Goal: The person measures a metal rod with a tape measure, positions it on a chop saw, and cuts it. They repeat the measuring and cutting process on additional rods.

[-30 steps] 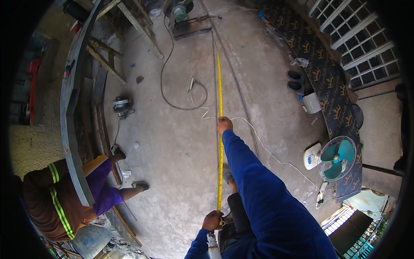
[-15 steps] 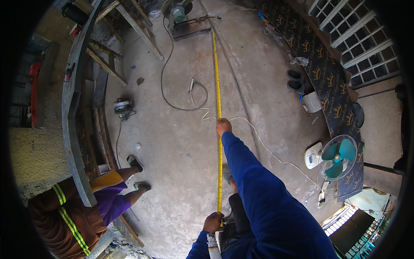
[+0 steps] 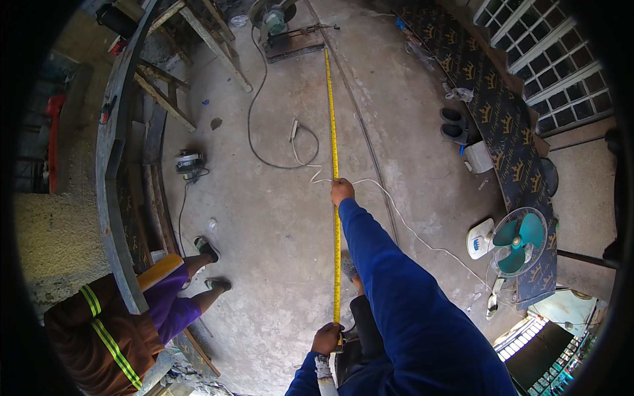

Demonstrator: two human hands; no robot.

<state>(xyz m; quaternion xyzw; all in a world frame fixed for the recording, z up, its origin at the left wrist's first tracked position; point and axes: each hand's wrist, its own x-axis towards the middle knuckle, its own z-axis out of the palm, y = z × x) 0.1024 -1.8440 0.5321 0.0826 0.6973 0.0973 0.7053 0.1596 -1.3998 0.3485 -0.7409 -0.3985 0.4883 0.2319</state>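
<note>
A yellow tape measure (image 3: 331, 119) is drawn out in a long straight line, from near me to a cut-off saw (image 3: 284, 41) on the floor ahead. My left hand (image 3: 325, 338) closes on its near end, where the case is mostly hidden. Farther along, my right hand (image 3: 342, 191) grips the blade, with the arm stretched forward in a blue sleeve. Close beside the blade's left edge runs a thin dark bar, which my right hand may also be holding; I cannot tell. A second long, thin metal bar (image 3: 365, 135) lies on the floor to the right.
A coworker (image 3: 109, 323) in a brown jacket stands at the left by a long metal beam (image 3: 109, 198). A circular power tool (image 3: 189, 162), a white cord (image 3: 422, 241) and wooden trestles (image 3: 218, 49) occupy the floor. On the right are slippers (image 3: 454, 125) and a fan (image 3: 518, 241).
My right hand has shifted very slightly forward along the tape. The coworker at the left has moved a little; my left hand stays in place.
</note>
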